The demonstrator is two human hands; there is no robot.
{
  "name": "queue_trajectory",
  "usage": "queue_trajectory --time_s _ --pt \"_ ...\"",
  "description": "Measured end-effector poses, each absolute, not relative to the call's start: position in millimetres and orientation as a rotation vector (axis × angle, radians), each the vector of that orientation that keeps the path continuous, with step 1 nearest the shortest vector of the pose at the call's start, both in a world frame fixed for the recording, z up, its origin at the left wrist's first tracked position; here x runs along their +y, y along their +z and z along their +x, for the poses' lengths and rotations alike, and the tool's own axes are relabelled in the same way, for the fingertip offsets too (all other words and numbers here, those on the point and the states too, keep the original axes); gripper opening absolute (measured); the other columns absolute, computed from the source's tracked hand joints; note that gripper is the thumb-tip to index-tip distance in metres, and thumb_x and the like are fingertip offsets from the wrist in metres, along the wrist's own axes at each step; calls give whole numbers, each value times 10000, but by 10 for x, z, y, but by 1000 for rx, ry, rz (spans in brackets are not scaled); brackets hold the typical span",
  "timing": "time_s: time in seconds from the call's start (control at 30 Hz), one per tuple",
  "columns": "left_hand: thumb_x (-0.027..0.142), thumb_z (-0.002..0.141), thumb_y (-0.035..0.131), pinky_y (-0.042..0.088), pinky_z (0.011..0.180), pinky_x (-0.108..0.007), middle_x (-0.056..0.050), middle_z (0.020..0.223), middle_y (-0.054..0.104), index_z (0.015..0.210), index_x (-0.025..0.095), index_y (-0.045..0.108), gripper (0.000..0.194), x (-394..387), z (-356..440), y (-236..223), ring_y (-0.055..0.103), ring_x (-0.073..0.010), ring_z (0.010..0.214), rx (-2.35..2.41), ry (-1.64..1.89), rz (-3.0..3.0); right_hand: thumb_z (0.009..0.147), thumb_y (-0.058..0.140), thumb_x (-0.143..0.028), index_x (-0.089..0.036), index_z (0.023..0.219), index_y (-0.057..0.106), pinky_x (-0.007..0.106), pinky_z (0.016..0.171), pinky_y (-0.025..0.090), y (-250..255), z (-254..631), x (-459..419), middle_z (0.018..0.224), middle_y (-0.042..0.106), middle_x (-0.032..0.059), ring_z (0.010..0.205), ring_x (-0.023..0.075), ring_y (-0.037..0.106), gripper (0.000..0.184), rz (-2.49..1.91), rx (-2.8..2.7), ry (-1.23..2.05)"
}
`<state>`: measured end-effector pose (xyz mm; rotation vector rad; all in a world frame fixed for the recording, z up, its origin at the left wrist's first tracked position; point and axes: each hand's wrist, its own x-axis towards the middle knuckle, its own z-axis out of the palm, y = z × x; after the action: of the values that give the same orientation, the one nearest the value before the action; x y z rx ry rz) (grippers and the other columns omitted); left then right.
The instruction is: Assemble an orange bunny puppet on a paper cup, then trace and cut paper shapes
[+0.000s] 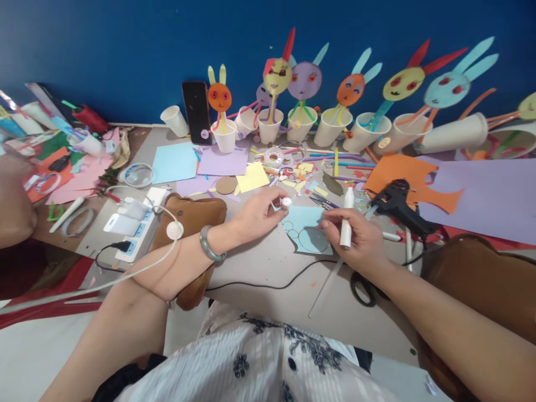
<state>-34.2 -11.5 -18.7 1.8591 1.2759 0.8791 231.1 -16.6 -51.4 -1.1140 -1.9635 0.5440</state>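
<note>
Over a circle-marked blue sheet (309, 228) on the counter (259, 261), a person's left hand (263, 212) pinches a small white piece (286, 202) at eleven o'clock; the right hand (363, 237), its grip clasping a marker (345, 237), sits at three; cups (330, 132) stand at twelve.

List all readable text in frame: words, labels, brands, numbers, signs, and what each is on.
None can be read with confidence.
Purple disc left of the orange-faced rabbit's cup: dark marks, too small to read.
Purple disc right of that cup: marks, too small to read.
White power strip: no legible print.
White pen in the right hand: no legible print.
</note>
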Motion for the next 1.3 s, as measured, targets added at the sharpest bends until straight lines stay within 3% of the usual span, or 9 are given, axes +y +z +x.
queue_trajectory --time_s 0.13,0.3,0.53,0.8,1.13,1.3 --pt "192 978 607 461 681 -264 21 769 633 1101 177 646 130 -135 -339 -154 581 -139 698 1303 719 1952 972 689 -319 -325 1098 706 416 699 643 -532 2318 -170 880 806 34 713 259 782 128 -1103 -1985 538" --pt "195 1032 491 477 709 -309 -50 899 755 1295 193 631 297 -153 -349 -78 683 -206 777 1635 487 2235 986 674 -296 -326 1125 696 417 686 633 -558 2322 -173 876 803 31 712 261 785 144 -1083 -2009 521" --pt "225 1076 418 507 700 -314 -120 992 809 1306 178 619 309 -172 -329 21 730 -230 802 1784 249 2319 982 660 -230 -308 1091 700 386 741 645 -539 2285 -183 885 805 25 729 238 781 139 -975 -2084 421" --pt "210 1031 503 541 800 -355 -74 977 793 1290 185 584 272 -94 -396 -46 753 -252 891 1645 474 2119 999 609 -210 -324 1082 685 400 730 637 -535 2262 -196 867 806 16 733 243 764 160 -903 -2183 345" --pt "234 992 597 476 746 -321 -13 849 731 1190 206 538 209 -91 -384 -60 689 -203 776 1580 626 1940 991 613 -202 -289 1083 671 377 719 631 -574 2245 -173 907 819 34 735 229 752 139 -845 -2200 284" --pt "305 991 633 416 678 -288 25 776 651 1011 234 500 152 -76 -384 -103 602 -156 692 1482 766 1871 982 620 -265 -294 1091 706 388 771 637 -549 2251 -179 883 803 37 786 243 772 142 -990 -2128 409"
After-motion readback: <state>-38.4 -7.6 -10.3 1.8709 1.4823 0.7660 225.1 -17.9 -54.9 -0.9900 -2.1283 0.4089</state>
